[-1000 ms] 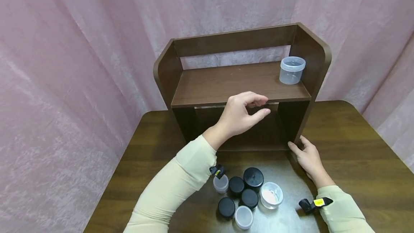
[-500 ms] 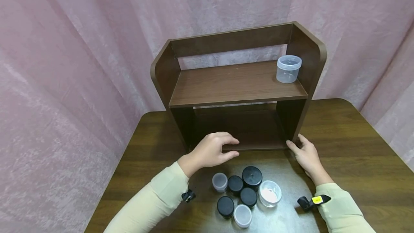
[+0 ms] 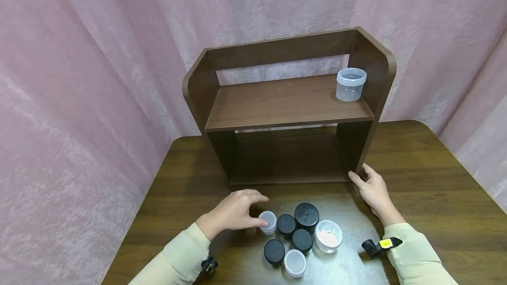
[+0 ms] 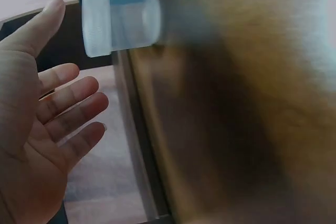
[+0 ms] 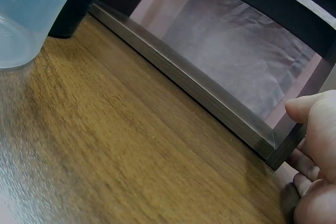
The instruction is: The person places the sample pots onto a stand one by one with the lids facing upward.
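Left grip (image 3: 234, 211) near white-lidded jar (image 4: 125, 22), gap clear only in left-wrist view.

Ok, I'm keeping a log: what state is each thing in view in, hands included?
Left hand: holding nothing, close to the rear pale jar
Right hand: gripping the lower right corner of the shelf unit
Rear pale jar: upright, lid on
Four black jars: upright, tops closed
Front pale jar: upright, lid on
Large clear jar: upright, lid unclear
Tub on the shelf unit: upright, lid apparently on
Shelf unit: standing upright
Curtain: hanging
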Available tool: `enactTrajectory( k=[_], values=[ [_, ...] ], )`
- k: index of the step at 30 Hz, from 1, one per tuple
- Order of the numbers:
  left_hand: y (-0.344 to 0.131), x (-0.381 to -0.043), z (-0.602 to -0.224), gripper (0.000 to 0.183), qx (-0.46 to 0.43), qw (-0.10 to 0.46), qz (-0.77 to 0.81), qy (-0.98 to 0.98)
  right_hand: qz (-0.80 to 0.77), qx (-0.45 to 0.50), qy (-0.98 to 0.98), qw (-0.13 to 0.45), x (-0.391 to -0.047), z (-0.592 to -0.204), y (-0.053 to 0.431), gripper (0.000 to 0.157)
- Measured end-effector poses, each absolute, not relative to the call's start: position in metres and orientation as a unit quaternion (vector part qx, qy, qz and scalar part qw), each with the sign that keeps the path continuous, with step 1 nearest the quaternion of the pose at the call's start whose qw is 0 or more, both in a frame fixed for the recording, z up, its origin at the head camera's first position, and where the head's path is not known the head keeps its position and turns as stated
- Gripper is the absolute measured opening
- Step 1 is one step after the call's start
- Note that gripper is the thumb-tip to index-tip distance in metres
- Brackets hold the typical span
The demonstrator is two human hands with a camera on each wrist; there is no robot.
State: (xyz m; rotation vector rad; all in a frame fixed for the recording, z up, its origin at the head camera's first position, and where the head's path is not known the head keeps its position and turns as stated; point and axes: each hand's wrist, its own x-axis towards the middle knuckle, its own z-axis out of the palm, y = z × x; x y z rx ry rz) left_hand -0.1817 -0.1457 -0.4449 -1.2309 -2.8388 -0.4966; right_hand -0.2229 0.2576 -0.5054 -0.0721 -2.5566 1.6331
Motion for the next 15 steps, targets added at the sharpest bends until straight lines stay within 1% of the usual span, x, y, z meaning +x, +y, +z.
enactTrajectory(
  k=[5, 15],
  values=[
    [-0.151, -0.177, -0.456, 0.068, -0.409, 0.003, -0.162, -0.898, 0.535, -0.03, -0.843, 0.048, -0.223, -0.506, 0.257, 0.081],
    [-0.151, -0.177, -0.465, 0.062, -0.42, 0.019, -0.171, -0.891, 0.537, -0.035, -0.841, 0.046, -0.223, -0.505, 0.257, 0.083]
  ],
)
